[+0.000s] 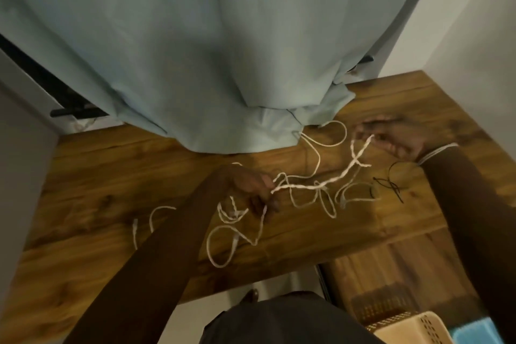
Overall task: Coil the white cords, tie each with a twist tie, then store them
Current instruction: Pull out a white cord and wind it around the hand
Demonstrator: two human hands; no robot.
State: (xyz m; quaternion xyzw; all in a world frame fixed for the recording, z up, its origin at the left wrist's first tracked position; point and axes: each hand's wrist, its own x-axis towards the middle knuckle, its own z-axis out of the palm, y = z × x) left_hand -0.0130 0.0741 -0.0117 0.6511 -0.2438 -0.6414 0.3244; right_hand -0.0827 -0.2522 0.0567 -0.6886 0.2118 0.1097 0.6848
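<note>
Several white cords [312, 186] lie tangled across the wooden table [111, 204]. My left hand [251, 187] is at the table's middle, fingers pinched on one white cord. That cord stretches up and to the right to my right hand [391, 137], which is blurred and pinches its far end. More loose loops [223, 246] lie below my left hand, and another cord [145, 223] lies to the left. Black twist ties [389, 186] rest on the table near my right wrist.
A pale blue curtain [223, 50] hangs over the table's far edge, covering part of a cord. A beige perforated basket [405, 327] with something blue beside it sits at the bottom right, below the table. White walls flank both sides.
</note>
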